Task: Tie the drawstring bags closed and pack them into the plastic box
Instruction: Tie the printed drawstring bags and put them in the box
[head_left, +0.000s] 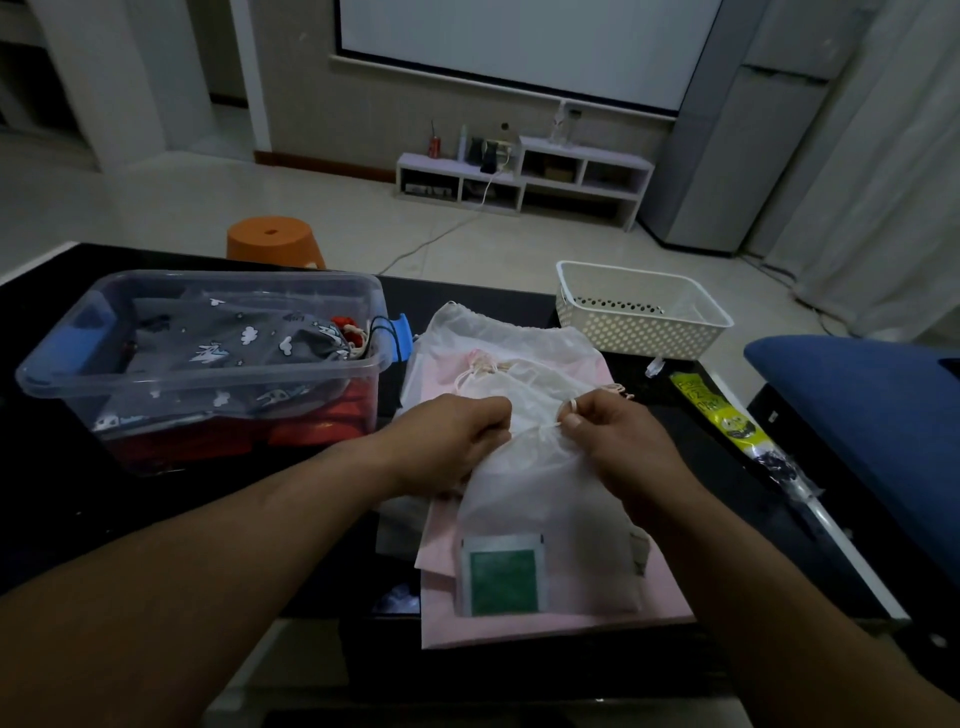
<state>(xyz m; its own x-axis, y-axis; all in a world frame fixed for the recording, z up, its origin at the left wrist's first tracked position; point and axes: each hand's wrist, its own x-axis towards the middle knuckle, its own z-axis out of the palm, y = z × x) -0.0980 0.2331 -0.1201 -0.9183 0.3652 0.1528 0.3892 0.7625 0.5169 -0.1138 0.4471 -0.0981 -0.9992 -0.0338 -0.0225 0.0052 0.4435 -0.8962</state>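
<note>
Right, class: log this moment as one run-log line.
step: tying | left hand: grips neck of white bag | right hand: pinches string | plastic box: grey bag inside

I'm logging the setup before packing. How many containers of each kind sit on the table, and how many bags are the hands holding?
Clear plastic box: 1
White perforated basket: 1
White drawstring bag, gripped by left hand and right hand: 1
Total: 3
</note>
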